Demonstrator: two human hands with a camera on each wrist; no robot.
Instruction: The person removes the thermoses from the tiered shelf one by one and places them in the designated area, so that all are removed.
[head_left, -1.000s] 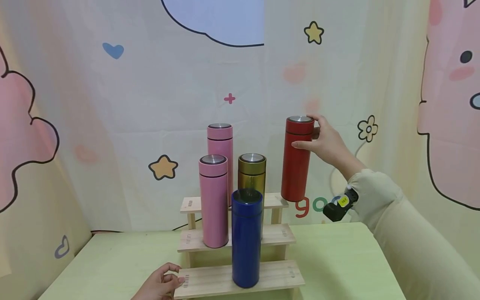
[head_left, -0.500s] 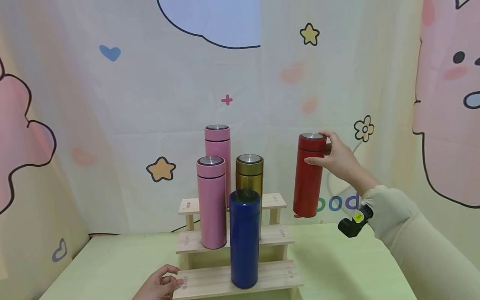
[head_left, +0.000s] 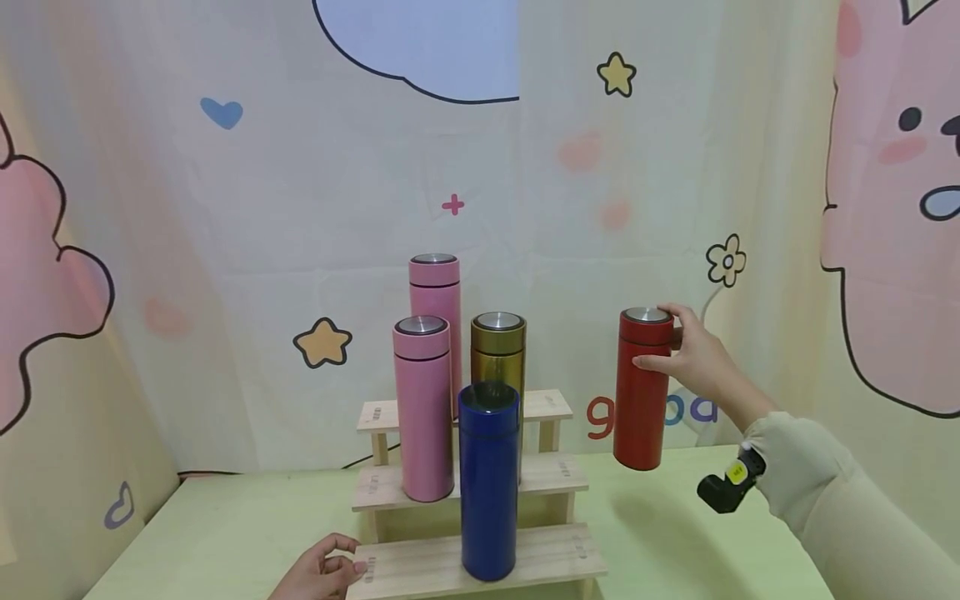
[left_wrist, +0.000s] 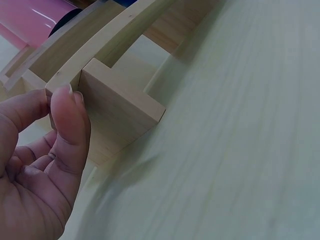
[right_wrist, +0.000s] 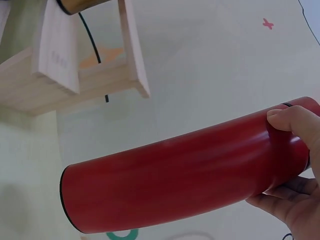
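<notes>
In the head view, the right hand (head_left: 697,357) holds the red bottle (head_left: 641,417) above the table (head_left: 705,537), beyond the right edge of the wooden stand (head_left: 420,560). Left wrist: the left hand (left_wrist: 44,182) pinches the stand's front left corner. Right wrist: thumb and fingers clasp the bottle's upper end.

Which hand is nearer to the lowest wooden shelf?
Left: the left hand pinches the left end of the lowest wooden shelf. The right hand is above and to the right, apart from it, gripping the red bottle.
</notes>
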